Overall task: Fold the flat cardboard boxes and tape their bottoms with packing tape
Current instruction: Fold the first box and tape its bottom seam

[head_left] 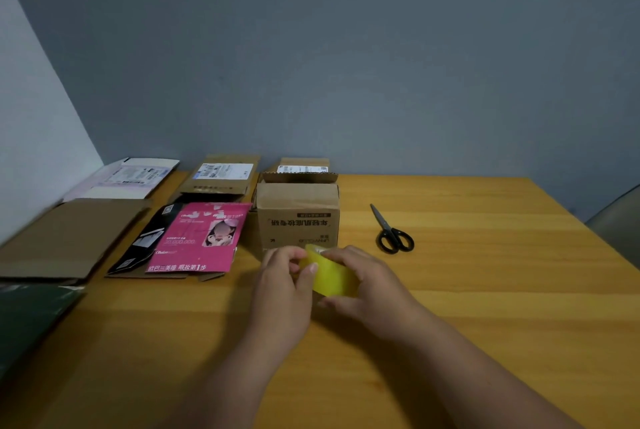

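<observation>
The yellow tape roll (332, 276) is gripped at frame centre by the left hand (287, 286) and right hand (367, 286), just below the folded box (298, 214). Bare wooden bench (485, 307) is seen toward the right edge, beyond the scissors (393, 233); flat boxes (194, 238) are ranged at left under a grey wall (346, 65).

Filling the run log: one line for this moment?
hands: both hold tape roll | box: folded, upright | scissors: on table, untouched
</observation>
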